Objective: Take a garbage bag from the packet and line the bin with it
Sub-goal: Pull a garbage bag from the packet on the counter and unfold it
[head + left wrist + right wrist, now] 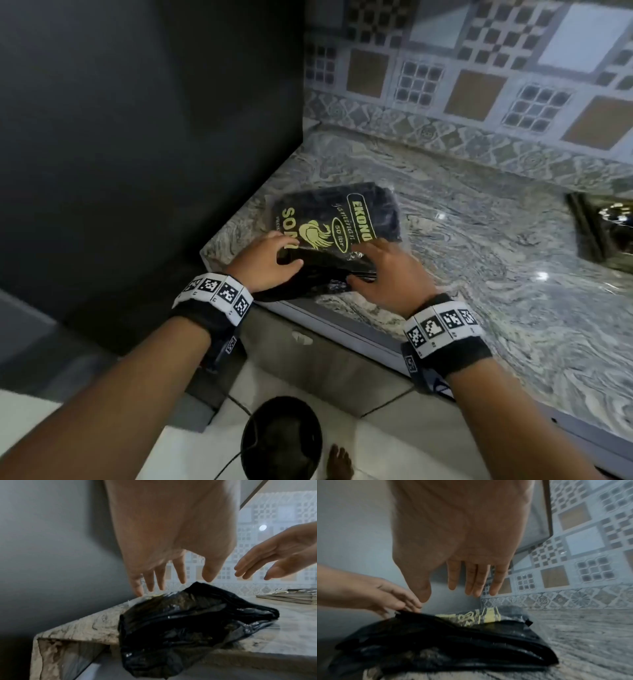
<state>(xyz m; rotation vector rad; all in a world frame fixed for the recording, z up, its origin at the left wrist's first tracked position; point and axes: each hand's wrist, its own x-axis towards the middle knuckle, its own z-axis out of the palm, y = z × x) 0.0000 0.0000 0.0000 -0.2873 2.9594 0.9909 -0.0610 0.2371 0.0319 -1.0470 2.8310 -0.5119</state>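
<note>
On the desk [479, 240] corner, the packet [337, 219] runs 7 to 1 o'clock; left hand [265, 262] and right hand [387, 274] hover slack and seemingly empty over its loose near end, equally close.

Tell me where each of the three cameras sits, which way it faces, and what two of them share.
Head: worn high, looking forward and down at the packet on the marble counter, the bin on the floor below; both forearms, wristbands and a bare foot show.
Left wrist: looks along the left hand at black plastic hanging over the counter edge; the right hand enters at the right.
Right wrist: looks along the right hand toward the tiled wall; the left hand enters at the left.
Shared: both wrist views show both hands open above the packet.
</note>
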